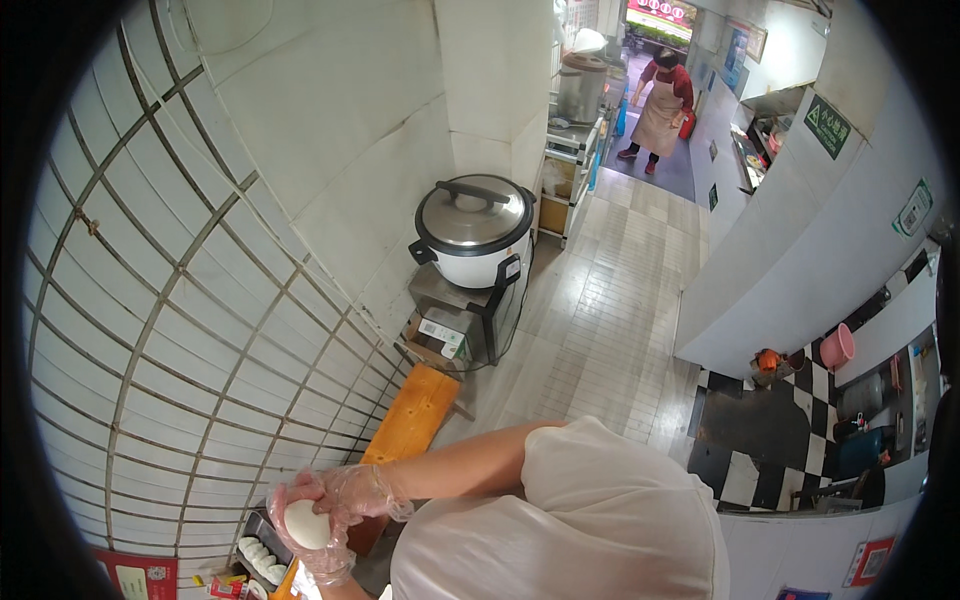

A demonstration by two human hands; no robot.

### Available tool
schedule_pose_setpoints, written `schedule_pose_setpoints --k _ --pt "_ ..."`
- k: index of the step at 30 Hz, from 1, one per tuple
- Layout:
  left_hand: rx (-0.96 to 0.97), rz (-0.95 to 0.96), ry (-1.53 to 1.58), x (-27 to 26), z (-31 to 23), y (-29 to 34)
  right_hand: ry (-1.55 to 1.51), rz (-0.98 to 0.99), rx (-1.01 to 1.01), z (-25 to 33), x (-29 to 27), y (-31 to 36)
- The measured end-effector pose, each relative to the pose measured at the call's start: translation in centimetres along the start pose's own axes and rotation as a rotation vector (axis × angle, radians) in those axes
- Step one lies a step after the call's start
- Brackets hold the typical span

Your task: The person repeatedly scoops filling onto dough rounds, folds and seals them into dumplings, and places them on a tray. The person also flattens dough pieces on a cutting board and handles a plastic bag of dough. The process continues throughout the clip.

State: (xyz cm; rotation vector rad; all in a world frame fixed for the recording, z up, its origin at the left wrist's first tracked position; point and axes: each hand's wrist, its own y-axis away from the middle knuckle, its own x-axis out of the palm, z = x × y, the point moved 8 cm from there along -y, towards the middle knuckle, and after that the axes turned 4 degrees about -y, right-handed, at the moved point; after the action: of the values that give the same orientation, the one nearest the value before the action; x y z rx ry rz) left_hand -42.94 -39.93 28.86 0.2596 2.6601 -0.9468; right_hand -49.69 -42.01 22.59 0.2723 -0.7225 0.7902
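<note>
In clear plastic gloves, my hands meet at the lower left around a smooth, round white dough ball. My left hand cups it from below and the side, its fingers curled around it. From the right, my right hand reaches in with bent fingers pressed against the dough. Part of the ball is hidden behind the fingers. Just below my hands, a dark tray holds several similar white pieces in a row.
A wire grid covers the left wall. Ahead stand an orange wooden bench and a large rice cooker on a metal stand. A person in an apron is at the far doorway. A pink bucket sits far right.
</note>
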Motion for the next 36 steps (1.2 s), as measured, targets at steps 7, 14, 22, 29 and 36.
schedule_pose_setpoints --k 7,14,22,29,36 --pt "-0.204 -0.150 -0.320 -5.1 4.1 1.9 0.669 -0.495 -0.359 4.7 -4.7 1.4" --pt "-0.586 -0.411 0.641 -4.1 10.1 4.3 1.162 -0.272 -1.050 7.7 5.6 4.1" --pt "-0.870 -0.285 0.450 0.0 9.5 6.4 1.210 -0.283 -0.711 3.7 2.4 1.4" --pt "-0.791 0.166 -0.179 1.0 2.3 12.1 1.266 -0.121 -0.296 -2.7 -7.0 -0.2" --pt "-1.652 -1.016 -0.053 -10.6 6.2 42.7 0.248 -0.464 0.459 -11.6 -18.4 2.7"
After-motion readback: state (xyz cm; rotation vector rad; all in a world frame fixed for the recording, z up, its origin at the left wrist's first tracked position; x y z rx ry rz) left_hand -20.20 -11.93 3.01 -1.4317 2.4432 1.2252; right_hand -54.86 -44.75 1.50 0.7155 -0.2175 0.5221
